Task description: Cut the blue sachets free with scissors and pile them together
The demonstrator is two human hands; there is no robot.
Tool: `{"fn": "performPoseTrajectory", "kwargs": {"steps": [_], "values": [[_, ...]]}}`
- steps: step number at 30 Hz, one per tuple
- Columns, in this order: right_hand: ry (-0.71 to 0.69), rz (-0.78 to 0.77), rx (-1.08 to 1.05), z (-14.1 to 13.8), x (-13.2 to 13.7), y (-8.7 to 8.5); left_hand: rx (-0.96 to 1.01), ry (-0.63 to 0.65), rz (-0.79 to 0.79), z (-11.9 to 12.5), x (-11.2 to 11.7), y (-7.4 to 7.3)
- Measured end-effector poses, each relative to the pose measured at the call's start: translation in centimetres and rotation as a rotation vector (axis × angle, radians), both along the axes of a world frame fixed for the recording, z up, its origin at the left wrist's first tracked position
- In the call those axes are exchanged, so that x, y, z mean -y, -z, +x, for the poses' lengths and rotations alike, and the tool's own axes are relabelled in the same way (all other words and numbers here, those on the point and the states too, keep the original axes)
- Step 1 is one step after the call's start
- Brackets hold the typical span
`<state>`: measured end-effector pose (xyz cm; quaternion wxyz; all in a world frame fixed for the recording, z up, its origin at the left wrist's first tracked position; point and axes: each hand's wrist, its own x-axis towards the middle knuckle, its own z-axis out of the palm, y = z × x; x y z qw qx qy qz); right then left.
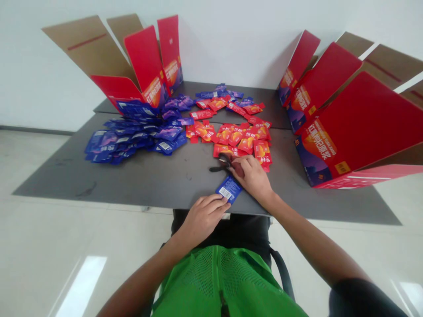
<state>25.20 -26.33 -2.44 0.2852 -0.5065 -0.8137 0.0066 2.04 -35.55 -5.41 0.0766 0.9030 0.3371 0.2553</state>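
Observation:
A blue sachet with a white barcode label lies slantwise near the table's front edge. The fingers of my left hand press together on its lower left corner, and the thumb is hidden. Just beyond the sachet, my right hand is closed around what look like black scissors. Their dark parts stick out to the left of my fingers, close to the sachet's upper end. Something dark reddish shows under my right fingers; I cannot make it out. Loose red-orange sachets lie right behind that hand.
A heap of blue sachets covers the left part of the grey table. More blue sachets lie at the back. Open red cartons stand at the back left and along the right, flaps raised. A white wall rises behind.

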Motion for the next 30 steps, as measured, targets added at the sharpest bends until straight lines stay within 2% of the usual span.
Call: {"fn": "performPoseTrajectory", "kwargs": {"steps": [2,5,8,10,14,17,19,22,24,27,30], "values": [[0.060,0.040,0.006,0.8,-0.8,-1.0,0.010,-0.002,0.006,0.0,0.0,0.1],[0.026,0.104,-0.117,-0.8,1.2,-2.2,0.014,-0.004,0.010,0.1,0.0,0.0],[-0.153,0.029,-0.127,-3.5,4.0,-1.8,-0.011,-0.013,-0.010,0.0,0.1,-0.1],[-0.193,-0.037,-0.089,-4.0,4.4,-0.8,-0.020,-0.013,-0.018,0.0,0.1,-0.1],[-0.047,-0.001,-0.040,-1.2,1.2,0.7,0.002,0.003,-0.013,-0.1,0.0,0.0],[0.034,0.043,0.042,1.3,-1.4,0.3,0.011,0.002,-0.013,-0.1,0.0,0.3],[0.067,0.068,0.043,1.6,-1.8,-0.5,0.013,0.001,-0.013,-0.1,0.0,0.4],[0.080,0.104,-0.069,0.0,-0.1,-1.7,0.017,0.003,-0.009,0.0,0.1,0.4],[0.001,0.085,-0.126,-1.9,1.9,-2.0,0.011,0.003,-0.011,0.0,0.1,0.2],[-0.156,-0.012,-0.097,-4.0,4.4,-1.4,-0.012,-0.013,-0.030,0.0,0.1,-0.1],[-0.174,-0.058,-0.061,-4.3,4.6,-0.2,-0.007,-0.007,-0.042,0.1,0.0,-0.3]]}}
